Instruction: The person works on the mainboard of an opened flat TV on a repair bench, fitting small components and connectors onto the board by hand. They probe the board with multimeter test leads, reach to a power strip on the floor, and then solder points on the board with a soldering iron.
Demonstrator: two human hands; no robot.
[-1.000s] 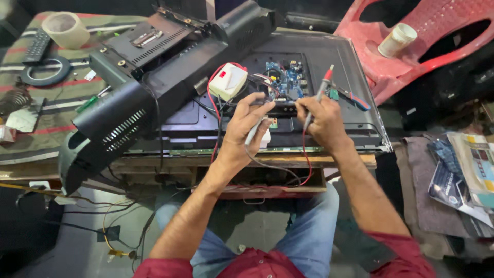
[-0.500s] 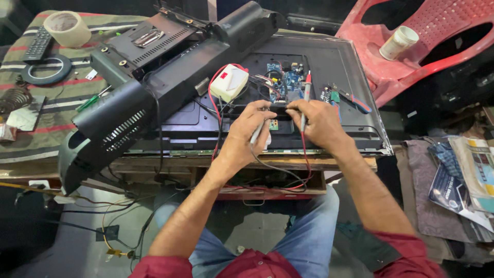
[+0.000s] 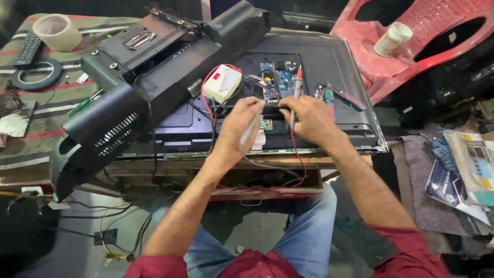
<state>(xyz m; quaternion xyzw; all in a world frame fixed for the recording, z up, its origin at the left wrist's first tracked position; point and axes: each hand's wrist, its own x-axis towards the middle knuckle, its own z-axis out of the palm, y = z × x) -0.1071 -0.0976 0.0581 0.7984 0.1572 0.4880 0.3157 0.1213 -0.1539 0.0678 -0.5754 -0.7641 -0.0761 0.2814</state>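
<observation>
A flat television [image 3: 329, 67] lies face down on the bench with its back open and a blue circuit board [image 3: 280, 77] exposed. My right hand [image 3: 306, 116] grips a red test probe [image 3: 297, 82], its red wire trailing down toward me. My left hand [image 3: 242, 121] holds a grey pen-like probe [image 3: 250, 128] just left of the right hand, both over a small green board [image 3: 266, 124]. A white multimeter [image 3: 221, 83] with red leads sits just above my left hand.
The removed black back cover [image 3: 154, 82] lies across the television's left part. A tape roll [image 3: 56, 31], a remote [image 3: 25, 49] and a black ring [image 3: 33, 74] lie on the striped cloth at left. A red plastic chair [image 3: 411, 46] holds a cup [image 3: 392, 38]. Papers [image 3: 471, 170] are at right.
My right hand has turned the red probe from slanting up-right to nearly upright and shifted slightly left. Both hands have drawn closer together over the small board.
</observation>
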